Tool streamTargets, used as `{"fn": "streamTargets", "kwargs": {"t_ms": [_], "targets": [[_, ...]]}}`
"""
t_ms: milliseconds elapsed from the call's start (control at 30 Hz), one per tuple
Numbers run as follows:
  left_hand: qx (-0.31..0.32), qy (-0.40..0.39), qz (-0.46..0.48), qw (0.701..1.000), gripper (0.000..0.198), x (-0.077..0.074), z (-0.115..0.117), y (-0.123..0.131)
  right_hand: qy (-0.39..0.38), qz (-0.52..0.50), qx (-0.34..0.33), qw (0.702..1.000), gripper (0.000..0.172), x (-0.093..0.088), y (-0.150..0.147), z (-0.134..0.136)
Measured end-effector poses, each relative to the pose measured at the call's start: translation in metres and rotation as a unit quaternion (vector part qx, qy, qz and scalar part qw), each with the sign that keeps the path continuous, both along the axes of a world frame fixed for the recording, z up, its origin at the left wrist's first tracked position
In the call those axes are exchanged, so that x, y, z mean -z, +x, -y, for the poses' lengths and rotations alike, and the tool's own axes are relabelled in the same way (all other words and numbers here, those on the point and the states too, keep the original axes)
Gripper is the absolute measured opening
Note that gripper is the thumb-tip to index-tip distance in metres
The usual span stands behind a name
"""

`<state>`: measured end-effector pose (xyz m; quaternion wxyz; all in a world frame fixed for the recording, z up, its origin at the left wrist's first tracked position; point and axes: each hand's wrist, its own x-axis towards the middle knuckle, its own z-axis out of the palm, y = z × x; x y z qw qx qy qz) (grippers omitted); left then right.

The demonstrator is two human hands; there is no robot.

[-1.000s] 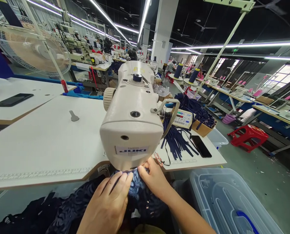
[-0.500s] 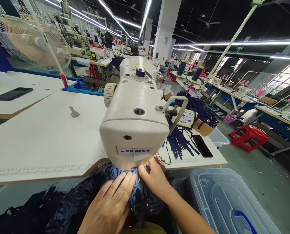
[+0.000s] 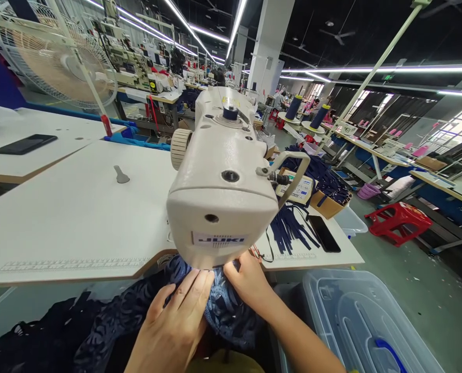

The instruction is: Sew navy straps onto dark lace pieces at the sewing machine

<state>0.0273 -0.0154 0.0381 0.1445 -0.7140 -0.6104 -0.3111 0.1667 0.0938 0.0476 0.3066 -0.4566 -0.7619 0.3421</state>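
Note:
A cream sewing machine (image 3: 221, 181) stands on the white table (image 3: 75, 217), its head hiding the needle. Dark blue lace fabric (image 3: 223, 305) runs under the head and hangs off the table's near edge. My left hand (image 3: 174, 324) lies flat on the fabric, fingers stretched toward the machine. My right hand (image 3: 248, 282) presses the fabric just right of the head, fingers curled down onto it; its fingertips are partly hidden by the machine.
Navy strips (image 3: 289, 228), a black phone (image 3: 324, 233) and a control panel (image 3: 299, 189) lie right of the machine. A clear plastic bin (image 3: 355, 321) sits lower right. A fan (image 3: 56, 57) stands at left. A red stool (image 3: 400, 220) sits on the floor.
The view has shifted a little left and down, so the machine sits further right in frame. Both hands stay on the fabric under the head, the fabric bunched slightly differently.

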Motion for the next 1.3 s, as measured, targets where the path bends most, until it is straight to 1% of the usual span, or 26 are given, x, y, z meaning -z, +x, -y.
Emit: {"fn": "streamTargets", "kwargs": {"t_ms": [333,600,800,1033,1167,1300], "targets": [[0.005,0.004,-0.004,1.0,0.036,0.0009,-0.0012,-0.0001,0.008,0.015,-0.005,1.0,0.007,-0.0014,0.0002,0.0003],[0.013,0.0,-0.002,1.0,0.035,0.0053,0.0022,-0.0013,0.01,0.006,-0.013,1.0,0.008,-0.0019,0.0008,-0.0002],[0.014,0.016,-0.014,1.0,0.035,0.0074,0.001,-0.0024,0.009,0.011,-0.012,1.0,0.008,-0.0005,0.001,-0.0006],[0.02,-0.015,-0.018,1.0,0.031,0.0047,0.0029,-0.0037,-0.006,0.01,-0.013,1.0,0.014,-0.0012,0.0009,-0.0003],[0.019,-0.014,-0.003,1.0,0.033,0.0045,0.0031,-0.0028,-0.007,0.01,-0.011,1.0,0.013,0.001,0.0018,0.0],[0.012,-0.013,0.015,1.0,0.034,0.0056,0.0028,-0.0013,-0.012,0.014,-0.009,1.0,0.013,-0.0013,0.0017,0.0008]]}}
